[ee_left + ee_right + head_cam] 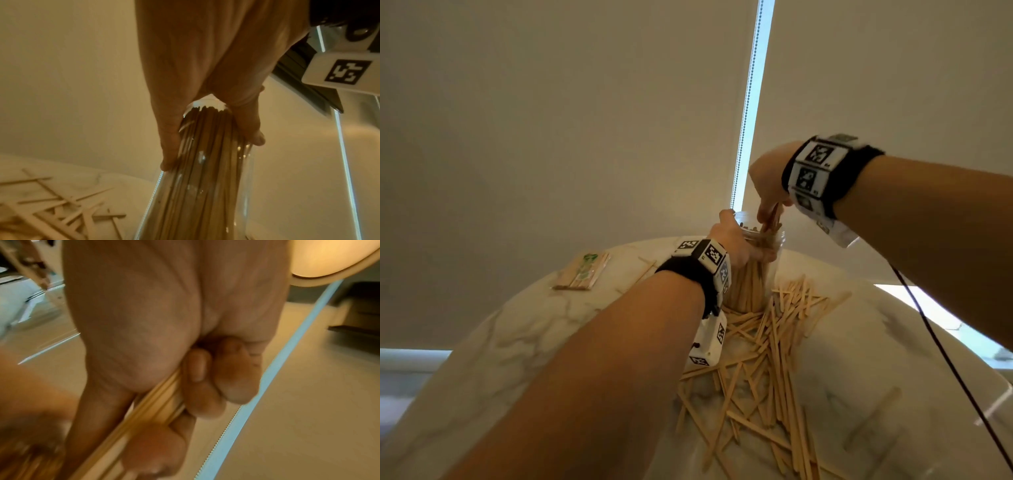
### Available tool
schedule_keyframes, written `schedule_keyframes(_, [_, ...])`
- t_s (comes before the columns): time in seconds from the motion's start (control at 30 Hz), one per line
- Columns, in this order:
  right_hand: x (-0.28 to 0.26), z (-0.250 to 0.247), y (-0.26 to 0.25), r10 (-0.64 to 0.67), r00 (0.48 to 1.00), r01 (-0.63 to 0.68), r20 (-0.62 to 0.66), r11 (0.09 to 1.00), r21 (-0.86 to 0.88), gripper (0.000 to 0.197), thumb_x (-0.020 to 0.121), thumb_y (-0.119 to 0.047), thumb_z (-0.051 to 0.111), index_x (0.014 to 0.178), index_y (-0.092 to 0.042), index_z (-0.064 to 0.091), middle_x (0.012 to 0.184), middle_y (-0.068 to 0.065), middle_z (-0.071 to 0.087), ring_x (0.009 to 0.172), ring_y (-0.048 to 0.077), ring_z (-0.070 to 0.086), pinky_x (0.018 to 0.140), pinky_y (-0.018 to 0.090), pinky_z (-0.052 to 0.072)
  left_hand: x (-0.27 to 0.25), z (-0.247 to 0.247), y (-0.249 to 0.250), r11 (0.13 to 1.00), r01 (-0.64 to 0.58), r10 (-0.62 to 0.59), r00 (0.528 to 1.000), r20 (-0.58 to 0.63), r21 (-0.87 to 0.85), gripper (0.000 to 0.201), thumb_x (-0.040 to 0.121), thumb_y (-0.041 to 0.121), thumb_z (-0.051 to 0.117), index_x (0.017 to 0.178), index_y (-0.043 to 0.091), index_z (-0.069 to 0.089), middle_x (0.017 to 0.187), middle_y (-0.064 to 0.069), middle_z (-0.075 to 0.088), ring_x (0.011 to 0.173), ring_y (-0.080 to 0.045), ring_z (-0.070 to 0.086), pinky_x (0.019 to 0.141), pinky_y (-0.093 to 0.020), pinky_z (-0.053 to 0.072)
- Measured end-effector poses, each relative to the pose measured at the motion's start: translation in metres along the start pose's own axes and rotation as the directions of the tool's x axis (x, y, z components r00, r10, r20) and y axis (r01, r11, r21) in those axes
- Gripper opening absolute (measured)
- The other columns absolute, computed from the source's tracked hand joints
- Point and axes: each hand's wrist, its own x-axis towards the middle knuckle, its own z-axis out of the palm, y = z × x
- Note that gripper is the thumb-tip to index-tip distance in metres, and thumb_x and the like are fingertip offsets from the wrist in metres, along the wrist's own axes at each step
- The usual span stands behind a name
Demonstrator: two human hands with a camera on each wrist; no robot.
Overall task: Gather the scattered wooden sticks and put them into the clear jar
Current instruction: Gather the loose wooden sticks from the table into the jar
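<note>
My right hand [767,185] pinches a small bundle of flat pale wooden sticks [774,219] between thumb and curled fingers [205,395]. The bundle hangs directly above the mouth of the clear cylindrical jar [774,246], with its lower ends already at or just inside the rim. Its long axis runs close to vertical, tilted slightly, so it nearly matches the jar's own axis.

My left hand [732,246] wraps round the jar's upper wall from the 9 o'clock side, thumb on one face and fingers [170,146] on the other. The jar stands upright on the round white marble-patterned table [517,325], at 12 o'clock from my body, and is already densely packed with upright sticks [205,162].

In my judgement, the next move depends on one relation: the held bundle must descend straight along the jar's axis into whatever gap remains among the packed sticks. Free room inside looks scarce, and I cannot tell where the widest opening lies.

The right hand is the nearer one for insertion; the left hand serves to steady the jar.

Many scattered loose sticks [774,359] lie from the jar's base toward 6 o'clock, crossing each other in a heap. A clear-wrapped packet of sticks [582,272] lies well apart at 10 o'clock, near the table's far edge. A thin black cable [945,359] trails from my right wrist toward 4 o'clock.
</note>
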Motion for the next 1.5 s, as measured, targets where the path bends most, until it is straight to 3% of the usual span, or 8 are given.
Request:
schedule_keyframes(0.17, [0.024, 0.0, 0.004, 0.043, 0.983, -0.056, 0.181, 0.996, 0.065, 0.043, 0.069, -0.061, 0.08, 0.063, -0.018, 0.073, 0.044, -0.011, 0.06, 0.055, 0.01, 0.06, 0.058, 0.024, 0.048, -0.003, 0.003, -0.004, 1.0, -0.018, 0.018, 1.0, -0.021, 0.008, 0.115, 0.067, 0.038, 0.089, 0.15, 0.013, 0.012, 0.138, -0.013, 0.049, 0.121, -0.029, 0.054, 0.093, -0.033, 0.049])
schedule_keyframes(0.77, [0.001, 0.035, -0.029, -0.155, 0.969, 0.114, 0.192, 0.971, 0.211, 0.031, 0.103, -0.017, 0.049, 0.125, 0.0, 0.063, 0.118, 0.01, 0.066, 0.092, 0.02, 0.055, 0.09, 0.024, 0.045, -0.004, 0.008, -0.004, 1.0, -0.015, 0.015, 0.999, -0.043, -0.002, 0.114, 0.069, 0.038, 0.088, 0.152, 0.016, 0.011, 0.139, -0.013, 0.047, 0.123, -0.032, 0.052, 0.099, -0.042, 0.049])
schedule_keyframes(0.93, [0.005, 0.034, -0.004, -0.005, 0.992, -0.088, 0.125, 0.683, 0.725, 0.035, 0.1, -0.034, 0.053, 0.117, -0.006, 0.068, 0.116, 0.011, 0.07, 0.104, 0.027, 0.069, 0.098, 0.037, 0.052, -0.001, 0.01, -0.009, 0.999, -0.026, 0.024, 0.998, -0.054, -0.033, 0.117, 0.066, 0.039, 0.09, 0.151, 0.015, 0.012, 0.138, -0.012, 0.049, 0.124, -0.031, 0.052, 0.102, -0.044, 0.047])
schedule_keyframes(1.03, [-0.011, 0.022, 0.011, -0.056, 0.978, -0.122, 0.2, 0.627, 0.77, 0.036, 0.094, -0.052, 0.059, 0.106, -0.018, 0.066, 0.105, 0.003, 0.067, 0.09, 0.018, 0.071, 0.085, 0.031, 0.059, 0.003, 0.01, -0.012, 0.999, -0.016, 0.014, 0.999, -0.043, -0.04, 0.118, 0.064, 0.038, 0.09, 0.15, 0.017, 0.012, 0.138, -0.011, 0.049, 0.125, -0.031, 0.051, 0.103, -0.044, 0.046])
schedule_keyframes(1.1, [-0.019, 0.022, 0.013, -0.136, 0.97, -0.052, 0.199, 0.687, 0.725, 0.021, 0.091, -0.03, 0.07, 0.109, -0.018, 0.069, 0.102, -0.004, 0.066, 0.083, 0.005, 0.065, 0.066, 0.011, 0.053, 0.005, 0.01, -0.013, 0.999, -0.009, 0.007, 0.999, -0.04, -0.042, 0.117, 0.065, 0.039, 0.09, 0.15, 0.018, 0.012, 0.137, -0.011, 0.049, 0.124, -0.031, 0.052, 0.101, -0.043, 0.047])
schedule_keyframes(1.2, [-0.016, 0.035, 0.015, -0.049, 0.995, -0.039, 0.085, 0.589, 0.807, 0.014, 0.082, -0.011, 0.08, 0.095, -0.014, 0.075, 0.094, 0.002, 0.075, 0.076, 0.007, 0.07, 0.063, 0.015, 0.056, 0.007, 0.011, -0.015, 0.998, -0.008, 0.006, 0.999, -0.036, -0.055, 0.118, 0.064, 0.039, 0.09, 0.15, 0.021, 0.011, 0.136, -0.011, 0.05, 0.123, -0.031, 0.052, 0.102, -0.045, 0.047])
schedule_keyframes(1.33, [-0.012, 0.051, 0.003, 0.07, 0.995, 0.01, -0.075, 0.659, 0.752, 0.007, 0.081, -0.016, 0.081, 0.084, -0.019, 0.076, 0.083, -0.002, 0.075, 0.063, 0.005, 0.067, 0.056, 0.018, 0.047, 0.01, 0.012, -0.017, 0.997, 0.013, -0.015, 1.0, -0.016, -0.071, 0.122, 0.063, 0.039, 0.09, 0.151, 0.029, 0.007, 0.137, -0.011, 0.05, 0.123, -0.032, 0.052, 0.101, -0.048, 0.048])
schedule_keyframes(1.5, [-0.011, 0.056, -0.003, -0.002, 0.999, 0.027, -0.041, 0.795, 0.607, 0.023, 0.097, -0.022, 0.06, 0.116, -0.02, 0.072, 0.117, -0.001, 0.068, 0.1, 0.015, 0.06, 0.085, 0.028, 0.048, 0.012, 0.013, -0.019, 0.996, 0.019, -0.02, 1.0, -0.012, -0.082, 0.122, 0.063, 0.035, 0.089, 0.151, 0.031, 0.006, 0.136, -0.012, 0.049, 0.123, -0.033, 0.053, 0.101, -0.049, 0.048])
